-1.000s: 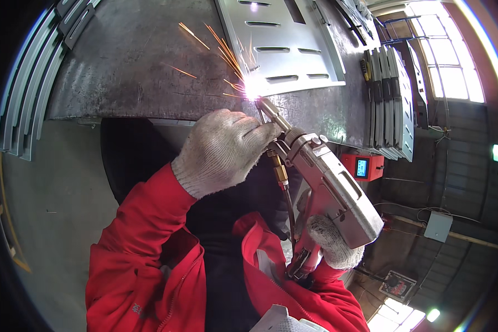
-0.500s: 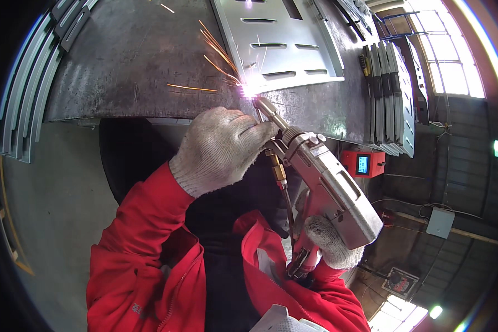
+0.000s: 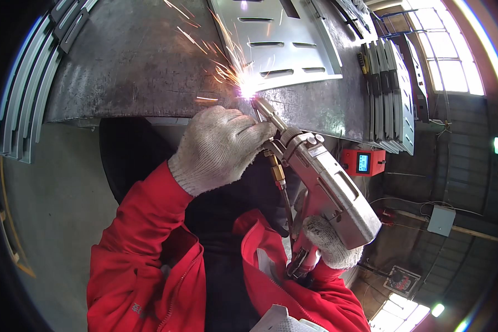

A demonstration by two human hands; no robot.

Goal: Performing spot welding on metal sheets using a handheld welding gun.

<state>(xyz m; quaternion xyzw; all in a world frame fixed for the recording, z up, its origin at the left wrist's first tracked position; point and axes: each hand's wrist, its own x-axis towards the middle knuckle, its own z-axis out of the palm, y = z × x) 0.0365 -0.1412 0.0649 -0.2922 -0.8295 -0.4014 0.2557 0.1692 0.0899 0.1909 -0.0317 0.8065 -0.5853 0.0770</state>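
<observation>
My right hand point(image 3: 332, 242), in a knitted glove, is wrapped round the grip of a handheld welding gun point(image 3: 337, 193). My left hand point(image 3: 220, 145), gloved too, is closed round the front of the gun, near the thin tube beside its nozzle point(image 3: 269, 112). The nozzle tip meets the near left corner of a slotted sheet-metal panel point(image 3: 290, 52), which lies on a dark metal table point(image 3: 127, 66). A bright white-violet glow covers that corner and hides the seam. Orange sparks point(image 3: 222, 69) fly up and left from it. A brass fitting with a hose point(image 3: 278, 176) hangs below the gun.
Long bent metal profiles point(image 3: 30, 94) are stacked at the left table end. More slotted panels point(image 3: 390, 94) stand in a row at the right. Behind them is a red box with a small screen point(image 3: 364, 162). The table's front edge point(image 3: 149, 114) runs beyond my lap.
The spark spray has grown denser and fans more upward. Both hands and the gun hold nearly the same place, with at most a slight shift left.
</observation>
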